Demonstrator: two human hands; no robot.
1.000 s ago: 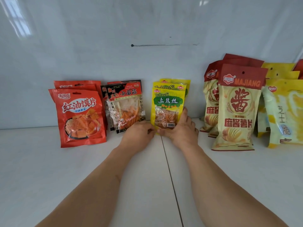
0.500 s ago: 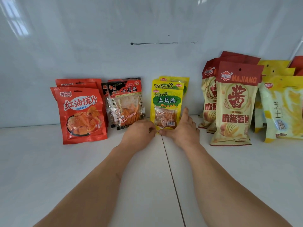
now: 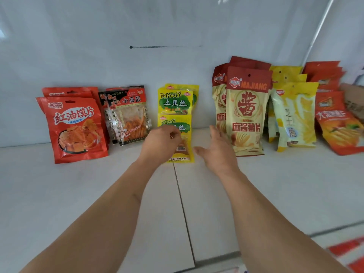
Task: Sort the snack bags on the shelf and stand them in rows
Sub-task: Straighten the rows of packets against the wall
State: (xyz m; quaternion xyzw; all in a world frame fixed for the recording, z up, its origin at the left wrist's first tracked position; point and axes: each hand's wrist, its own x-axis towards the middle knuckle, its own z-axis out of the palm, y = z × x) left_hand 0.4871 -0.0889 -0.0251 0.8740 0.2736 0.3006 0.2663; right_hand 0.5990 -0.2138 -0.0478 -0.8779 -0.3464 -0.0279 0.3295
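Presently: small yellow plastic snack bag (image 3: 178,134), front of its row.
Left hand (image 3: 160,145) grip pinches it; right hand (image 3: 217,152) beside, grip spread.

Both forearms bare, no sleeves; left hand (image 3: 160,143) and right hand (image 3: 216,152) ungloved.

- On the shelf (image 3: 78,194), snack bags stand in stacks against the back wall (image 3: 98,46).
- Chili-crisp bags (image 3: 73,127) stand at 10 o'clock; gluten-strip bags (image 3: 128,115) are just beside them toward 11.
- TuDouSi bags (image 3: 175,101) stand at 12, one fallen bag (image 3: 182,142) before them.
- MAJIANG chip bags (image 3: 246,111) stand at 1 o'clock, cheese-chip bags (image 3: 295,115) at 2.
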